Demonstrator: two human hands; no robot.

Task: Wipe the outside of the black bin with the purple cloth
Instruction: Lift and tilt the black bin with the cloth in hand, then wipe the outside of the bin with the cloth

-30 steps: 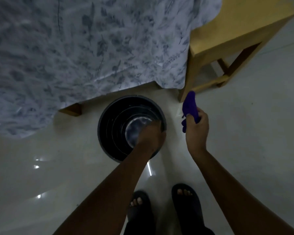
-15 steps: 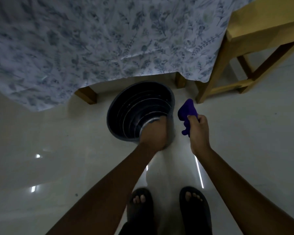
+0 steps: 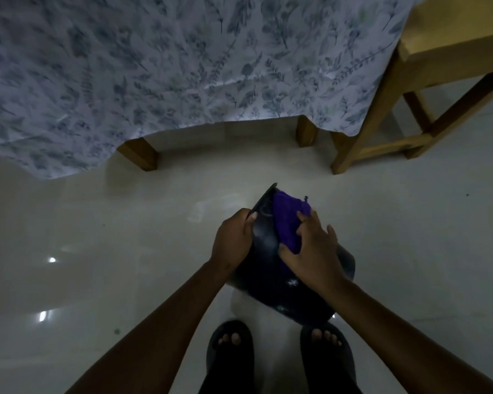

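Note:
The black bin (image 3: pixel 271 282) is lifted off the floor and tipped on its side, its rim pointing away from me and its base toward my feet. My left hand (image 3: pixel 233 240) grips the bin at its rim on the left. My right hand (image 3: pixel 313 251) presses the purple cloth (image 3: pixel 288 220) flat against the bin's upper outer wall, near the rim. The bin's inside is hidden in this view.
A bed with a floral sheet (image 3: pixel 182 66) and wooden legs (image 3: pixel 138 153) stands ahead. A wooden stool (image 3: pixel 427 89) is at the upper right. My feet in dark sandals (image 3: pixel 231 351) stand on the pale glossy floor (image 3: pixel 97 251) below the bin.
The bin went from standing upright on the floor to being lifted and tipped toward me. My right hand moved the cloth from beside the bin onto its outer wall.

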